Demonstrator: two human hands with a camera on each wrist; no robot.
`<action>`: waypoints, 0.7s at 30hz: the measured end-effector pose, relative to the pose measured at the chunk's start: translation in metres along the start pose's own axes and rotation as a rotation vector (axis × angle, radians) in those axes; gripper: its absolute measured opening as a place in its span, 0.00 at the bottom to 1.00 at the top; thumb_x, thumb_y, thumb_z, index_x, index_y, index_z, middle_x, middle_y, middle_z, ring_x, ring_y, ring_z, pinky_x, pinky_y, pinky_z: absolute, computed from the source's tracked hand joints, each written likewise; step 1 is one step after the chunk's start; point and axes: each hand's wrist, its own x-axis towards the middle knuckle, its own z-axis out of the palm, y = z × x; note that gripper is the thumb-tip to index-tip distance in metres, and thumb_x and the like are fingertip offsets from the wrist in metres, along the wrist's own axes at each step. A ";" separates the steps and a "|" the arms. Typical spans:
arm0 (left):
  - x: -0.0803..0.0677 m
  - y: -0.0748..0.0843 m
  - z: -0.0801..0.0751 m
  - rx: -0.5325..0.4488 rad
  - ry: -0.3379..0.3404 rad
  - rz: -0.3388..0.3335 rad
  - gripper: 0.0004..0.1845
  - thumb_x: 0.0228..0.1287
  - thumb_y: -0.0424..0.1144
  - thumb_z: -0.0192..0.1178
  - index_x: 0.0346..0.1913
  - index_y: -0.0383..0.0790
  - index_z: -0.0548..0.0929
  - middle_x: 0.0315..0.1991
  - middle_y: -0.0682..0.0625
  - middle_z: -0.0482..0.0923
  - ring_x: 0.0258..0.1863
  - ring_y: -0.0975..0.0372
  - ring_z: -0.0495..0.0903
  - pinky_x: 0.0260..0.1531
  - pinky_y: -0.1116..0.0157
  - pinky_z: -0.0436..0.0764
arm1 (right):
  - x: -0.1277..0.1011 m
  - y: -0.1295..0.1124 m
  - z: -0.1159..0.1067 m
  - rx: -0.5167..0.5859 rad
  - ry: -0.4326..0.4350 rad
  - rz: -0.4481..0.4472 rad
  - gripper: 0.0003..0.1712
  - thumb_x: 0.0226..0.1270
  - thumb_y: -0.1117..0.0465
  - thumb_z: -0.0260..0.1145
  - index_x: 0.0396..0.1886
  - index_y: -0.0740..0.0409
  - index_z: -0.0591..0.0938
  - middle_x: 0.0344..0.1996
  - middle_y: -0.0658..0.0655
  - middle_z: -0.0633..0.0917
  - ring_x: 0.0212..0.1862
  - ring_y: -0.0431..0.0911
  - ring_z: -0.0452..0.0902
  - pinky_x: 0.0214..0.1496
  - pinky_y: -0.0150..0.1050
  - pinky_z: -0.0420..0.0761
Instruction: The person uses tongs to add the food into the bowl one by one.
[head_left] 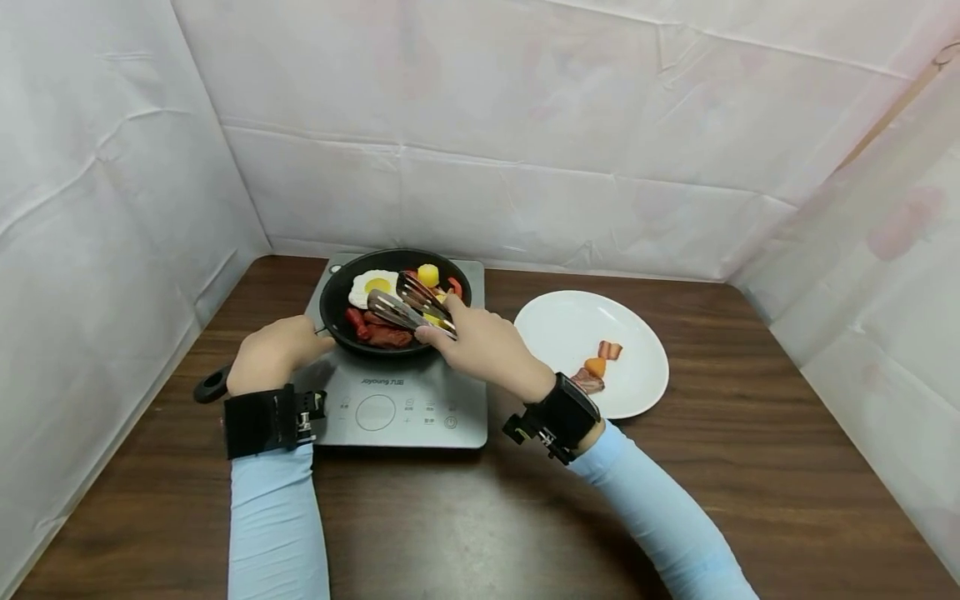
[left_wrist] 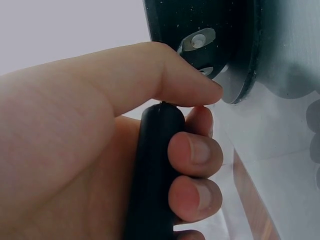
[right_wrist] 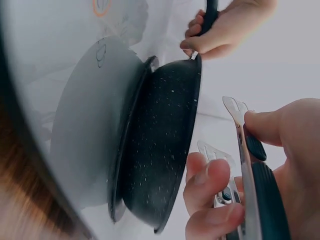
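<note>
The left hand grips the pan handle, steadying the frying pan on the induction cooker. The right hand holds metal tongs over the food; close them gently and lift straight toward the plate.

Black frying pan sits on the grey cooktop, handle gripped; steel tongs angle over its egg, sausages and potato
</note>
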 end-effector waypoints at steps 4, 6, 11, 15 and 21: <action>-0.001 -0.005 -0.002 0.006 0.017 0.003 0.23 0.75 0.51 0.49 0.40 0.31 0.79 0.32 0.43 0.73 0.33 0.53 0.72 0.34 0.56 0.72 | -0.011 0.005 -0.001 0.028 0.033 0.010 0.42 0.75 0.31 0.52 0.76 0.54 0.65 0.52 0.61 0.87 0.49 0.53 0.86 0.44 0.51 0.83; -0.001 -0.006 -0.002 0.008 0.018 0.007 0.23 0.76 0.51 0.49 0.40 0.30 0.79 0.32 0.43 0.73 0.33 0.53 0.72 0.34 0.56 0.72 | -0.017 0.008 -0.003 0.030 0.049 -0.002 0.40 0.75 0.32 0.52 0.73 0.55 0.67 0.49 0.60 0.87 0.45 0.51 0.86 0.42 0.49 0.82; 0.000 -0.006 -0.001 0.009 0.011 0.013 0.25 0.76 0.52 0.48 0.39 0.31 0.79 0.31 0.43 0.73 0.32 0.53 0.72 0.34 0.56 0.73 | -0.035 0.025 -0.011 0.026 0.059 -0.012 0.37 0.75 0.32 0.53 0.68 0.55 0.70 0.41 0.57 0.86 0.38 0.48 0.82 0.37 0.44 0.78; -0.002 -0.006 -0.003 0.007 0.011 0.010 0.23 0.76 0.52 0.48 0.35 0.33 0.78 0.29 0.45 0.71 0.32 0.54 0.72 0.34 0.56 0.72 | -0.046 0.044 -0.017 0.024 0.047 0.013 0.33 0.75 0.33 0.54 0.64 0.53 0.72 0.39 0.55 0.85 0.35 0.47 0.79 0.35 0.42 0.75; -0.005 -0.011 -0.007 0.019 0.007 0.008 0.24 0.76 0.52 0.48 0.34 0.34 0.77 0.28 0.45 0.69 0.32 0.53 0.72 0.33 0.57 0.71 | -0.054 0.066 -0.024 0.012 0.028 0.075 0.33 0.74 0.32 0.55 0.61 0.53 0.73 0.39 0.55 0.84 0.35 0.47 0.78 0.34 0.46 0.69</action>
